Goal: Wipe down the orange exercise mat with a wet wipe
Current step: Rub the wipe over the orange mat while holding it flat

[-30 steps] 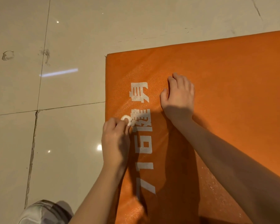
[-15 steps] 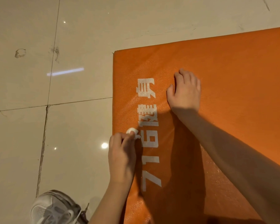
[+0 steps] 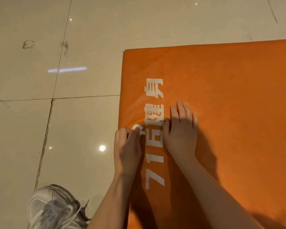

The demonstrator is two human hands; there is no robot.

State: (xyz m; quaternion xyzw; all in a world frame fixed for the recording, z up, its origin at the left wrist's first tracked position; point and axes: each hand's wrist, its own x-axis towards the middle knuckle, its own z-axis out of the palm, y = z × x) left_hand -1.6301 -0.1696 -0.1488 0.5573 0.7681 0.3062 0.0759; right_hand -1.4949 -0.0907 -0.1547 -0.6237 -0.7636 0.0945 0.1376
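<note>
While the orange exercise mat (image 3: 229, 96) lies flat on the tiled floor (image 3: 40, 129), with its left edge and far corner in view, the left hand (image 3: 128, 151) pinches a small balled-up wet wipe (image 3: 138, 129) in curled fingers. It presses the wipe to the mat just left of the white lettering (image 3: 155, 134). The right hand (image 3: 182, 129) rests flat on the mat beside the print, fingers straight and grasping nothing, apparently bracing the mat.

The wipe is bunched so tightly that only a small nub meets the surface, so each pass would likely clean a narrow strip and leave gaps. Whether it is damp enough cannot be told from this view. This near the edge, the hand could slide onto the floor and carry grit back. Hard rubbing might scuff the print. A white shoe (image 3: 54, 210) stands on the floor near the mat's edge.
</note>
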